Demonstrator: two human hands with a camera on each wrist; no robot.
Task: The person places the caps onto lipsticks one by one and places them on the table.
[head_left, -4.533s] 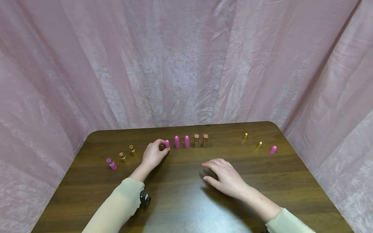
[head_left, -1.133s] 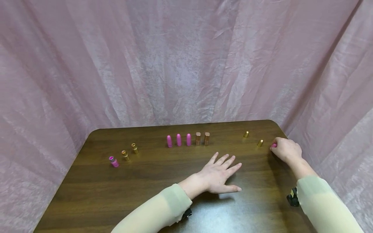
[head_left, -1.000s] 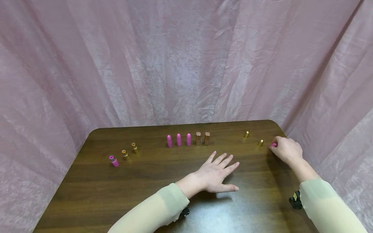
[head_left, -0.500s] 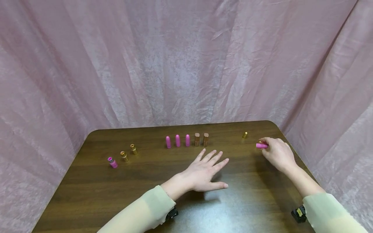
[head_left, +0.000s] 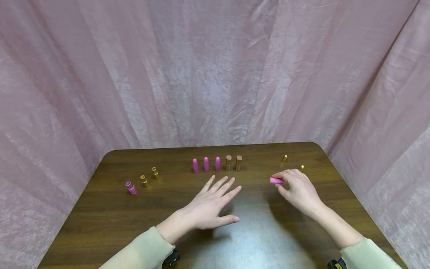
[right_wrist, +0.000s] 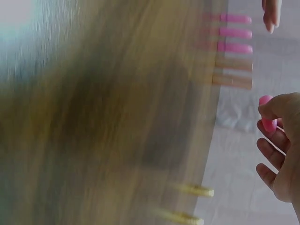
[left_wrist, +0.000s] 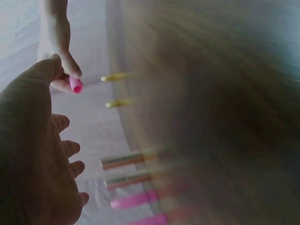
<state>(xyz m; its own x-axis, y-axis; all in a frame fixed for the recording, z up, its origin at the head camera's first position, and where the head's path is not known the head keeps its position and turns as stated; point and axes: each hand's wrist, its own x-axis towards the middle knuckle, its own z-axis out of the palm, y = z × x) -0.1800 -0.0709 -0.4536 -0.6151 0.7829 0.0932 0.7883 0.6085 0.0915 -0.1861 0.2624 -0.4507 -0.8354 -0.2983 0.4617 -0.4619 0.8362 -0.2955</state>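
Observation:
My right hand point(head_left: 300, 189) pinches a pink cap point(head_left: 276, 181) between thumb and fingers above the right half of the table; its open end points left. In the right wrist view the same pink cap point(right_wrist: 267, 114) sits between thumb and forefinger. My left hand point(head_left: 209, 204) hovers palm down over the table's middle, fingers spread, holding nothing. Beyond it stand three pink tubes point(head_left: 206, 164) and two copper tubes point(head_left: 228, 163) in a row. At the left are an uncapped pink tube base point(head_left: 131, 188) and two gold bases point(head_left: 144, 181).
Two small gold caps stand at the back right, one gold cap point(head_left: 284, 158) farther back and another gold cap point(head_left: 302, 168) just behind my right hand. The brown wooden table point(head_left: 100, 224) ends at a pink curtain point(head_left: 208, 74).
My right hand has lifted the pink cap from the far right and carried it left towards the middle. My left hand has let go of a standing pink tube and now moves left, fingers spread.

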